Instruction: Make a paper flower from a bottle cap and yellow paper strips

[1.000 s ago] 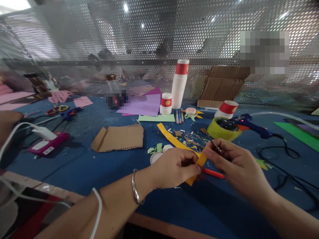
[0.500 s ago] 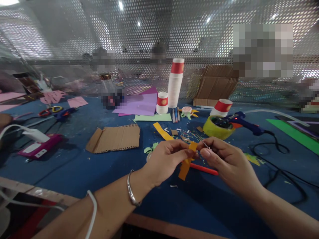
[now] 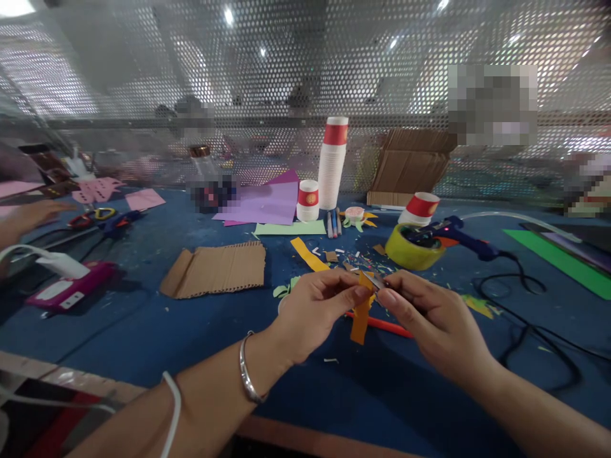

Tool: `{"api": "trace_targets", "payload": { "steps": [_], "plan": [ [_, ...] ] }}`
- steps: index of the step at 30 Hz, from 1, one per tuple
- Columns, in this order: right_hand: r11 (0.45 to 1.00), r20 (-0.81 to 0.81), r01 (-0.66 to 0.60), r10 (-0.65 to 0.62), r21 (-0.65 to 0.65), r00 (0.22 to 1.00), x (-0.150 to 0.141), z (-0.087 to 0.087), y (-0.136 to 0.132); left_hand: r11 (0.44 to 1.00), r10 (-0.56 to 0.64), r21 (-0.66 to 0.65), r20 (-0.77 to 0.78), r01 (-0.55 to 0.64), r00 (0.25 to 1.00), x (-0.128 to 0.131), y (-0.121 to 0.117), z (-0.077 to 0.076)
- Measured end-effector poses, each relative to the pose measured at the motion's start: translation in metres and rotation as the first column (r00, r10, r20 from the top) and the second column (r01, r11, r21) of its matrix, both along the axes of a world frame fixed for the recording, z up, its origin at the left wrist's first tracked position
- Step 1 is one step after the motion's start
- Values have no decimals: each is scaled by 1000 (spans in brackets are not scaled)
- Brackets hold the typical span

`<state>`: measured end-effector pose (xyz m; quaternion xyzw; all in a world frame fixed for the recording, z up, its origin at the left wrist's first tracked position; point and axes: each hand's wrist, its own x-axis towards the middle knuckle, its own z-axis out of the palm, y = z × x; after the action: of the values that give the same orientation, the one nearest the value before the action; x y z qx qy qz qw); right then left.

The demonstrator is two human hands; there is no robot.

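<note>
The left hand (image 3: 317, 312) pinches a yellow strip (image 3: 360, 327) between thumb and fingers; the right hand (image 3: 427, 312) is closed round a small metal tool (image 3: 373, 280), whose full shape is hidden. The strip hangs in the gap between the hands, its lower end loose above the worktop (image 3: 405, 394), and the tool's tip is at its upper end.

The paper work looks part done: the strip is already narrow, and cut scraps (image 3: 331, 256) lie beyond the hands, yet the tool is at the paper, so shaping seems unfinished. How much is left cannot be told. Another length of yellow paper (image 3: 308, 254) lies behind the left hand; whether it joins the strip is hidden.

A red stick (image 3: 389, 327) lies just behind the strip. Farther out are a tape roll (image 3: 414, 256) and glue gun (image 3: 470, 243) on the right, cardboard (image 3: 229, 272) on the left and stacked cups (image 3: 331, 175) at the back
</note>
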<state>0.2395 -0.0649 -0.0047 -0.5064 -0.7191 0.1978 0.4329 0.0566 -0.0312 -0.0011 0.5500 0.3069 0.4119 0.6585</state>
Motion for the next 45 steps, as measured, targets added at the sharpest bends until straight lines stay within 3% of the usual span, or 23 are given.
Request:
{"api": "trace_targets", "payload": {
  "steps": [15, 26, 36, 45],
  "plan": [
    [1000, 0, -13, 13, -13, 1000, 0, 2, -3, 997, -56, -48, -8, 56, 998, 0, -2, -1],
    [991, -203, -33, 6, -132, 979, 3, -6, 2, 993, 93, -64, -91, -99, 992, -1, 0, -1],
    [974, -296, -33, -36, -225, 955, -3, -3, 4, 991, 84, -95, -93, -93, 992, 0, 1, -2],
    [967, -271, -107, 41, -233, 962, -3, -4, 4, 992, 93, -75, -77, -99, 993, 0, 1, -1]
  ]
}}
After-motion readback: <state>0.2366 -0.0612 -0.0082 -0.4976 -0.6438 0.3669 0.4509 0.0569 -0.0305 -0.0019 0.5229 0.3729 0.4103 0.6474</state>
